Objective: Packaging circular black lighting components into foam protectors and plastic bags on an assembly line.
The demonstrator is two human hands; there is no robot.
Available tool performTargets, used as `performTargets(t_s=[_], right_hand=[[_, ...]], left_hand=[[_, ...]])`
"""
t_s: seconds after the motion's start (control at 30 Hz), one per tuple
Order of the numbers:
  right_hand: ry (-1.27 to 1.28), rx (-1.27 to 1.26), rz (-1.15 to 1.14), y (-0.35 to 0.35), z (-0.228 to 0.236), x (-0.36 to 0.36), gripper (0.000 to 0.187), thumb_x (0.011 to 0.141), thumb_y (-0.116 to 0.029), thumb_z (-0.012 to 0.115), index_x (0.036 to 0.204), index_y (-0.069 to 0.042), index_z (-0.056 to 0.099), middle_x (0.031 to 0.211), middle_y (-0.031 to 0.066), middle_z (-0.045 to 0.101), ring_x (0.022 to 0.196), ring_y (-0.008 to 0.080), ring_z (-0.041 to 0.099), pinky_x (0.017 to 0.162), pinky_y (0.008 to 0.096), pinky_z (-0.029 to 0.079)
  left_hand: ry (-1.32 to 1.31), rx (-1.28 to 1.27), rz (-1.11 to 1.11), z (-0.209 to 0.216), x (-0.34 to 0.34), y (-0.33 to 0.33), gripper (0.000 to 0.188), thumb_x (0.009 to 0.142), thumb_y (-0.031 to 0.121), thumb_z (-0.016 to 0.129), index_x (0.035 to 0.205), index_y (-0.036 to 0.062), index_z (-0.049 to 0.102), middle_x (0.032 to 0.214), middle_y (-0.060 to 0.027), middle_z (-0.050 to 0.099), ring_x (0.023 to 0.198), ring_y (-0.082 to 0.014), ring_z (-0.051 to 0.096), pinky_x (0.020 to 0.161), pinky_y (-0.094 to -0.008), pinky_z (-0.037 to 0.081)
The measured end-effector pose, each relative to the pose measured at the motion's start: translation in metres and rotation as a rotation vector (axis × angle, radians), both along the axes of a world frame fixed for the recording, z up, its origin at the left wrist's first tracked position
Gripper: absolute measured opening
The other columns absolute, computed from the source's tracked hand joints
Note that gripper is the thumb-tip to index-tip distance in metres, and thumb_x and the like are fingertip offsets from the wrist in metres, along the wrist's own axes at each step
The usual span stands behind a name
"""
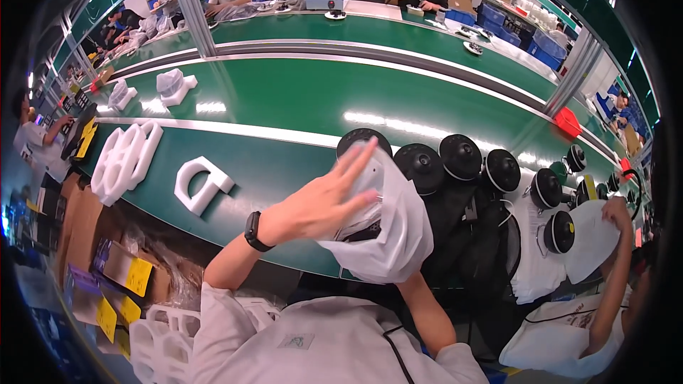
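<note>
left hand [324, 203] flat, fingers splayed, pressing on white bag [388, 231] | right hand hidden under bag, grip can't tell | bag sitting near-centre, by 6 black round units [461, 156] | risk: I'm only pressing, so bag could be slipping off

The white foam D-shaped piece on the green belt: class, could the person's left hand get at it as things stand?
Probably yes. The left hand lies flat against the white bag, gripping nothing, and only bare green belt separates it from the foam piece.
</note>
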State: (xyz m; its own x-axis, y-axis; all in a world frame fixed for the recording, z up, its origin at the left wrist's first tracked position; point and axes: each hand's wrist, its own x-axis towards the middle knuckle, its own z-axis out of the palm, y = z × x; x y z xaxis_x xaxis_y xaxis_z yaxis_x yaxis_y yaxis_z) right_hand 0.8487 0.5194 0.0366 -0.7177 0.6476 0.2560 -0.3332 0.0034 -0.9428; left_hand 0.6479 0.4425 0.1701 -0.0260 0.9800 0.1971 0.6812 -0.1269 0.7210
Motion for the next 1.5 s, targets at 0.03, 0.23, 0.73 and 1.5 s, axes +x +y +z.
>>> performTargets(t_s=[0.03, 0.23, 0.73, 1.5], right_hand=[[0.019, -0.019, -0.004, 0.0, -0.005, 0.003, 0.086, 0.094, -0.029, 0.072, 0.16, -0.009, 0.021, 0.159, 0.0114, 0.035, 0.147, 0.0248, 0.035, 0.123, 0.0397, 0.029], [-0.152, 0.299, -0.044, 0.003, 0.0, 0.013, 0.08, 0.099, -0.029, 0.065, 0.162, -0.012, 0.019, 0.163, 0.009, 0.032, 0.149, 0.024, 0.034, 0.123, 0.041, 0.028], [0.532, -1.025, 0.333, -0.002, -0.042, -0.011, 0.067, 0.102, -0.052, 0.05, 0.158, -0.018, 0.034, 0.159, 0.0108, 0.041, 0.144, 0.0309, 0.043, 0.119, 0.052, 0.035], [0.455, -1.184, 0.821, -0.014, -0.021, -0.054, 0.102, 0.088, -0.081, 0.042, 0.159, -0.01, 0.024, 0.158, 0.0263, 0.033, 0.14, 0.0493, 0.037, 0.111, 0.0595, 0.039]], left_hand=[[0.0, -0.001, -0.002, -0.002, -0.003, 0.0, 0.095, 0.095, 0.068, 0.052, 0.164, 0.0126, 0.015, 0.146, -0.0306, 0.043, 0.121, -0.046, 0.059, 0.105, -0.0464, 0.045], [-0.093, -0.419, 0.092, -0.001, -0.021, 0.001, 0.046, 0.093, 0.043, 0.073, 0.11, 0.0001, 0.075, 0.065, -0.0065, 0.054, 0.058, -0.013, 0.046, 0.056, -0.0348, 0.043], [-0.659, 0.416, -0.082, -0.024, -0.067, -0.046, 0.135, 0.06, 0.065, 0.091, 0.16, 0.0037, 0.024, 0.154, -0.0211, 0.044, 0.136, -0.0331, 0.051, 0.117, -0.0492, 0.034], [-0.915, -0.163, 0.069, 0.05, 0.027, 0.016, 0.031, 0.11, 0.027, 0.047, 0.124, 0.0024, 0.06, 0.103, -0.0044, 0.064, 0.095, -0.0105, 0.061, 0.081, -0.0292, 0.052]])
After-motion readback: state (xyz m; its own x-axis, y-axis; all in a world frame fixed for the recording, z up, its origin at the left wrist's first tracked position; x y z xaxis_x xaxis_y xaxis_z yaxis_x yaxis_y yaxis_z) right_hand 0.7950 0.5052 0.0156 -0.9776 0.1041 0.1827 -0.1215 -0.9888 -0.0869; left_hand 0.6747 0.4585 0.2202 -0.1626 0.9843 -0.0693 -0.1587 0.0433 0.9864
